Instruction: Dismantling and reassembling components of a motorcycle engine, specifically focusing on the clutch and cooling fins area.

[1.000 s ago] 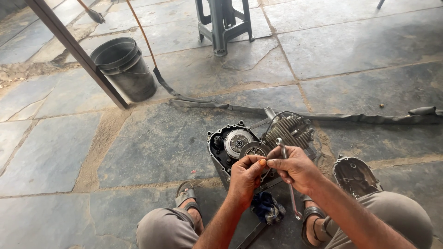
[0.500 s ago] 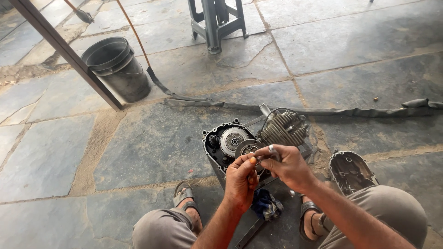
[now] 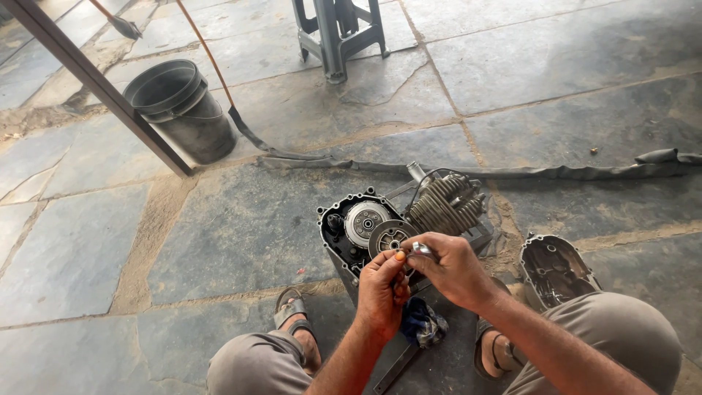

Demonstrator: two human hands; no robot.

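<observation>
Two hands: both meet low in the centre of the view, directly in front of the opened engine.
Small metal part (image 3: 422, 249): silvery, short, held where the two hands meet; its exact kind is too small to make out.
Right hand (image 3: 455, 269): fingers curled over the small metal part, grip pressed together on it; the palm side is hidden.
Left hand (image 3: 382, 289): thumb and fingertips pinched together, touching the same spot; whether it bears on the part itself cannot be told.
Round disc (image 3: 392, 237): grey, toothed at the rim, just behind the fingertips; its lower edge is covered by the hands.
Engine (image 3: 401, 219): resting on the stone floor, side case open, a pale round clutch (image 3: 364, 222) exposed inside; the finned cylinder (image 3: 446, 203) lies to the right.
Blue rag (image 3: 422, 325): below the hands, partly hidden by the left wrist.
Engine cover (image 3: 552, 269): removed, lying inner side up to the right, its near edge cut off by the right knee.
Sandals: left sandal (image 3: 290, 311) showing; the right one is mostly hidden beneath the forearm.
Stone floor (image 3: 241, 234): grey slabs with sandy joints.
Black bucket (image 3: 179, 110): well apart, upper left, behind a slanting metal bar (image 3: 95, 80).
Plastic stool (image 3: 338, 33): top centre, seat cut off by the frame edge.
Long strip (image 3: 570, 172): dark, lying across the floor behind the engine; material unclear.
</observation>
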